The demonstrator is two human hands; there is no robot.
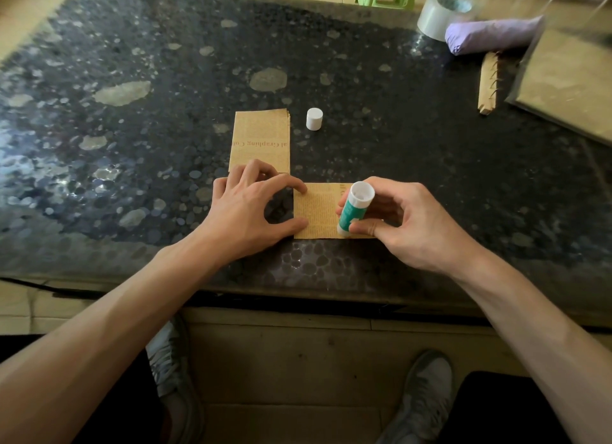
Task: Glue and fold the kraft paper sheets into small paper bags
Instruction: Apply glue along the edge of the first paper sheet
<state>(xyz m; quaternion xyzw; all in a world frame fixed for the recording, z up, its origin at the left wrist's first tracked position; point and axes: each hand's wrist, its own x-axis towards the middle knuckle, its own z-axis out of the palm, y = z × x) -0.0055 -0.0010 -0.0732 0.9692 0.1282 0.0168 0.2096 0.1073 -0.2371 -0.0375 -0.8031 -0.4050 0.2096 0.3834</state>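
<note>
A small printed kraft paper sheet lies flat near the table's front edge. My left hand presses its left edge with the index fingertip and thumb tip. My right hand grips an uncapped green and white glue stick, tilted, with its lower end on the sheet's right part. A stack of the same kraft sheets lies just behind my left hand. The white glue cap stands upright to the right of the stack.
A dark pebble-patterned table carries a tape roll, a folded purple umbrella, a pile of folded kraft bags and a clear-covered packet of kraft paper at the back right. Orange and green stools stand beyond the far edge.
</note>
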